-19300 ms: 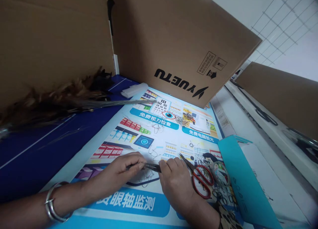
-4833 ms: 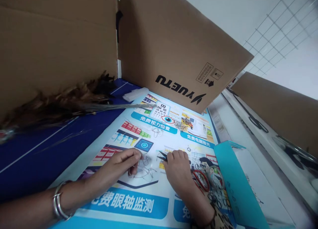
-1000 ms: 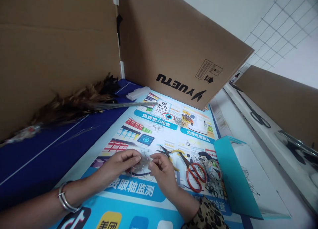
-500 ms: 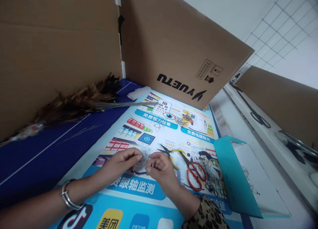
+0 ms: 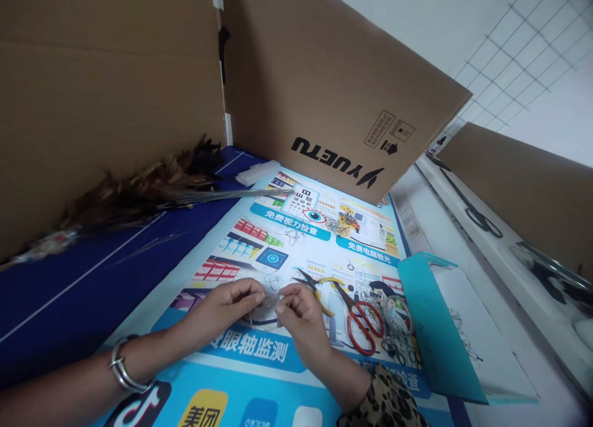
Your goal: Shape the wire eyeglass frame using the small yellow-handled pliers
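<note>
Silvery wire (image 5: 267, 301), too faint to trace, between left hand (image 5: 237, 300) and right hand (image 5: 303, 316)

Fine wire (image 5: 267, 302): condition and position

The fine wire is slender, silvery-grey and bent into loose curves. It is located below the centre of the frame, slightly left, held in hand. Its ends and exact outline are blurred.

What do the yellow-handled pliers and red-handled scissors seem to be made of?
Pliers: probably metal, given the dark, narrow jaws; even yellow grips suggest plastic. Scissors: likely metal blades, dark and dull; uniformly red handles look plastic or coated.
</note>
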`<state>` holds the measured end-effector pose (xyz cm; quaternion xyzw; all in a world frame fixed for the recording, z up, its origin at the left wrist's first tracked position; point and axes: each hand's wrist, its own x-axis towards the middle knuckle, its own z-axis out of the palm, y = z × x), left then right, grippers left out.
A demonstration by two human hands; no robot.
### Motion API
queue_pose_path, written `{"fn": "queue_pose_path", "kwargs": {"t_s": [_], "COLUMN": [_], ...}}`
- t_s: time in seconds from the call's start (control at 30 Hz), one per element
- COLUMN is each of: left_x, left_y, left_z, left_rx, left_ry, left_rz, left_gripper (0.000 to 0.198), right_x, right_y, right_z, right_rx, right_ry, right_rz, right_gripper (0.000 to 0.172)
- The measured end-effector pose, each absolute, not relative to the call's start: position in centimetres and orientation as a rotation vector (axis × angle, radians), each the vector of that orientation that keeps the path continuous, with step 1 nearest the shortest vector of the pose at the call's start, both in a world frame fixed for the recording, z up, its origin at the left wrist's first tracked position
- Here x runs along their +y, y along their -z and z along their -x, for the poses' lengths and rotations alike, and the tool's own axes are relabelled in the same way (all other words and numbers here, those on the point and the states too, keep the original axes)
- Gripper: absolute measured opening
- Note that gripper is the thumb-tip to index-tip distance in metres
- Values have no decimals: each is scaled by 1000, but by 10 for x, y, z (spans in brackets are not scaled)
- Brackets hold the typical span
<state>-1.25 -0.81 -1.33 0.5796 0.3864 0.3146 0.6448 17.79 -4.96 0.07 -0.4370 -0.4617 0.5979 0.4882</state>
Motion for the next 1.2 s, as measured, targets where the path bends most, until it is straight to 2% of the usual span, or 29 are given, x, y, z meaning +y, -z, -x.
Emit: {"fn": "queue_pose_path", "kwargs": {"t_s": [0.63,0.83,1.2], "left_x": [-9,-9,-9], "left_y": [18,14,15], "left_z": [14,13,14], "left_rx": [886,863,832], "left_ry": [-693,-716,-692], "left_rz": [-1282,-1328,-1351], "left_gripper": [29,28,24], "right_x": [-52,-50,-49], "right_y": [-5,0,-5], "right_z": [-178,-178,-176], "right_rx": [-1065,-1104,-1036], "right_ry": [-1469,-1373,-1493], "right_rz": [1115,1206,1147], "right_gripper": [31,27,25]}}
